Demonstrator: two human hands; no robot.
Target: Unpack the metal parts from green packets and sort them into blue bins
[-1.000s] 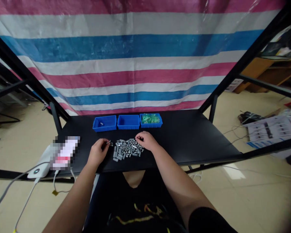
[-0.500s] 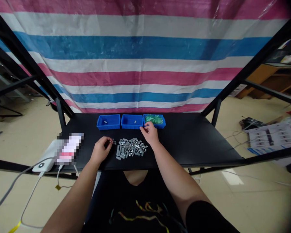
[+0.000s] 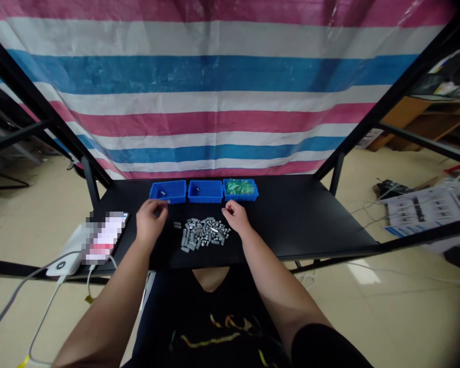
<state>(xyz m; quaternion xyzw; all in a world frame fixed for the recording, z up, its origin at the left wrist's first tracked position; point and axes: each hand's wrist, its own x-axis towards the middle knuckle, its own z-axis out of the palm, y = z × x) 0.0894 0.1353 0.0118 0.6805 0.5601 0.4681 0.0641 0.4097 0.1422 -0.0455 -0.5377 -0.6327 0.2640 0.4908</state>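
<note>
My left hand (image 3: 151,220) is at the front edge of the left blue bin (image 3: 178,197), fingers pinched on a small pale metal part (image 3: 168,202) at their tips. My right hand (image 3: 236,216) is closed, with thumb and fingertips together, between the right blue bin (image 3: 253,197) and a pile of small grey metal parts (image 3: 203,232). Whatever its fingers hold, if anything, is too small to make out. Two loose grey parts (image 3: 177,225) lie left of the pile. The middle blue bin (image 3: 206,198) and the left one each have a small piece inside.
Green plastic packets (image 3: 239,187) fill the right bin. On the left of the black table (image 3: 299,225) lie a phone (image 3: 106,237) and a white power bank (image 3: 66,258) with cables. A striped sheet (image 3: 214,97) hangs behind, between black frame posts.
My left hand has risen from beside the pile to the left bin's front edge. My right hand has drawn back slightly from the bins. The piece in the middle bin sits farther left.
</note>
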